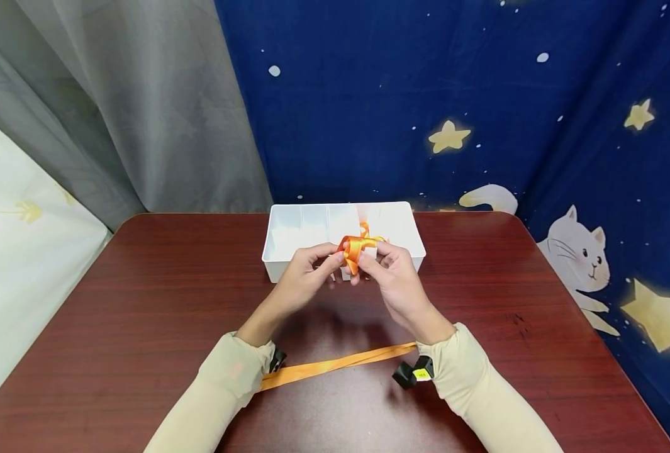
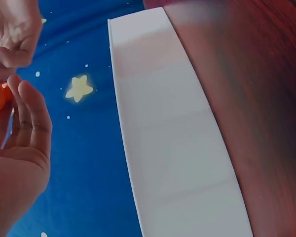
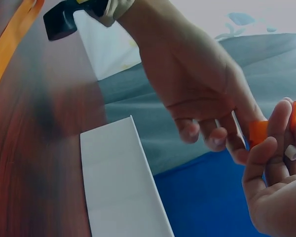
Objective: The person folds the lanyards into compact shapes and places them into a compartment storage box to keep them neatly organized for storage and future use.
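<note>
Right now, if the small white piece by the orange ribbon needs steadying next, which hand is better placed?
Probably the right hand: the white piece sits by its thumb, whereas the left hand pinches the orange ribbon on the other side.

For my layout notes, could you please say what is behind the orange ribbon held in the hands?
A white divided tray, then a starry blue curtain. The left hand, right hand and ribbon cover the tray's near middle; contents there are hidden.
</note>
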Motion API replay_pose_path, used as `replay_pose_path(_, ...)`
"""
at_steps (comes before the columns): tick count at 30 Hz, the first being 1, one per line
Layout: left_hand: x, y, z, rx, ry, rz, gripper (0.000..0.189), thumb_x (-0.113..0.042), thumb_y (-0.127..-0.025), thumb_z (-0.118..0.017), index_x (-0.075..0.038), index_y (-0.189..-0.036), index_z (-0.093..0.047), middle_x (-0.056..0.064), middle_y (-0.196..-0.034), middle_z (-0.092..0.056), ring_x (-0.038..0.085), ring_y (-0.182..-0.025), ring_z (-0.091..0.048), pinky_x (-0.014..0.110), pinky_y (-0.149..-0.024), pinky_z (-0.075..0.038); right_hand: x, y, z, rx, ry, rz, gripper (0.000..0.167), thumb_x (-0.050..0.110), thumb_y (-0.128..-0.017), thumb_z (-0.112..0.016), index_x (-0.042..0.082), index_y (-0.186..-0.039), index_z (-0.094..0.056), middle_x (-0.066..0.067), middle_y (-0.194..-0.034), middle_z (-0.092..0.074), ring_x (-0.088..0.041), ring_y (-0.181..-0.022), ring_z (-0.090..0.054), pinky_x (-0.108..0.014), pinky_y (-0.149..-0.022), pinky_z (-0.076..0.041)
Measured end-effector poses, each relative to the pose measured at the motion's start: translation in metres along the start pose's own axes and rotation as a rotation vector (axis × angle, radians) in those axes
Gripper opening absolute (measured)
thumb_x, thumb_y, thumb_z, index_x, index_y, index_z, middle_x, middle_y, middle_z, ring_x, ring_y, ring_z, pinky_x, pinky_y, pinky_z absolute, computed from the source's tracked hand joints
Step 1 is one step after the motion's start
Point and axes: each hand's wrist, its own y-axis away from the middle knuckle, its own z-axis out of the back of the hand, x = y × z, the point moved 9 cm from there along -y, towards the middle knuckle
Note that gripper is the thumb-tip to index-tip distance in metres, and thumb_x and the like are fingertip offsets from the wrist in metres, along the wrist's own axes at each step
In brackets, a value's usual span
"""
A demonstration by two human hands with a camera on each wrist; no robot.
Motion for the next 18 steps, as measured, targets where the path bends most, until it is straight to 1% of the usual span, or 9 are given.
replay_pose_path(1, 0.000, 0.000, 0.000, 0.002, 0.003, 0.003, 0.021, -0.007, -0.104, -0.051, 0.005, -0.105, -0.068, 0.015, -0.080, -0.063, 0.033, -0.068, -0.059, 0.039, -0.057, -0.053, 0.000, 0.000, 0.000, 0.003, 0.001, -0.001, 0.026, 0.000, -0.100, -0.052, -0.018, -0.120, -0.056, -0.002, -0.082, -0.068, -0.012, -0.062, -0.061, -0.024, -0.068, -0.053)
replay_pose_path(3, -0.001, 0.001, -0.001, 0.001, 0.024, 0.019, 0.024, -0.009, -0.105, -0.049, 0.006, -0.104, -0.068, 0.012, -0.083, -0.062, 0.040, -0.073, -0.058, 0.040, -0.057, -0.053, -0.001, -0.001, 0.000, 0.007, 0.000, -0.006, 0.027, 0.000, -0.100, -0.052, -0.017, -0.120, -0.056, -0.002, -0.080, -0.068, -0.012, -0.062, -0.062, -0.024, -0.067, -0.053)
replay_pose_path(5, -0.003, 0.001, -0.001, -0.005, 0.043, 0.039, 0.028, -0.011, -0.106, -0.047, 0.007, -0.103, -0.068, 0.011, -0.088, -0.062, 0.046, -0.077, -0.057, 0.038, -0.057, -0.053, -0.002, 0.000, 0.000, 0.013, -0.003, -0.013, 0.027, -0.001, -0.100, -0.052, -0.018, -0.121, -0.056, -0.003, -0.079, -0.068, -0.012, -0.062, -0.062, -0.024, -0.067, -0.054)
replay_pose_path(7, -0.005, 0.001, -0.001, -0.020, 0.058, 0.052, 0.031, -0.011, -0.106, -0.045, 0.009, -0.102, -0.068, 0.012, -0.092, -0.061, 0.047, -0.079, -0.056, 0.034, -0.057, -0.053, -0.002, -0.001, -0.001, 0.024, -0.002, -0.012, 0.027, -0.001, -0.100, -0.052, -0.018, -0.121, -0.055, -0.004, -0.078, -0.069, -0.012, -0.062, -0.062, -0.024, -0.067, -0.055)
replay_pose_path(8, -0.006, 0.002, 0.000, -0.029, 0.065, 0.061, 0.033, -0.012, -0.106, -0.044, 0.010, -0.102, -0.068, 0.013, -0.095, -0.061, 0.046, -0.079, -0.056, 0.032, -0.057, -0.053, -0.002, -0.001, -0.001, 0.030, 0.000, -0.011, 0.028, -0.001, -0.100, -0.053, -0.018, -0.122, -0.055, -0.004, -0.078, -0.069, -0.012, -0.062, -0.062, -0.024, -0.067, -0.055)
replay_pose_path(11, -0.010, 0.002, 0.002, -0.046, 0.060, 0.074, 0.034, -0.013, -0.106, -0.046, 0.011, -0.100, -0.070, 0.016, -0.105, -0.062, 0.034, -0.079, -0.059, 0.028, -0.057, -0.053, -0.003, -0.002, -0.003, 0.058, 0.021, 0.006, 0.028, -0.001, -0.100, -0.054, -0.018, -0.121, -0.056, -0.005, -0.077, -0.070, -0.013, -0.062, -0.063, -0.025, -0.067, -0.056)
replay_pose_path(14, -0.013, 0.002, 0.003, -0.049, 0.057, 0.084, 0.033, -0.013, -0.104, -0.049, 0.011, -0.100, -0.071, 0.017, -0.111, -0.062, 0.022, -0.079, -0.060, 0.028, -0.059, -0.054, -0.003, -0.002, -0.004, 0.083, 0.047, 0.025, 0.027, 0.000, -0.100, -0.054, -0.018, -0.120, -0.057, -0.005, -0.076, -0.070, -0.013, -0.060, -0.064, -0.026, -0.065, -0.056)
replay_pose_path(18, -0.015, 0.002, 0.003, -0.047, 0.078, 0.097, 0.029, -0.012, -0.101, -0.054, 0.011, -0.099, -0.072, 0.016, -0.109, -0.062, 0.019, -0.082, -0.060, 0.028, -0.060, -0.055, -0.003, -0.001, -0.006, 0.097, 0.070, 0.042, 0.026, 0.001, -0.100, -0.055, -0.018, -0.118, -0.058, -0.004, -0.074, -0.069, -0.013, -0.059, -0.064, -0.026, -0.062, -0.056)
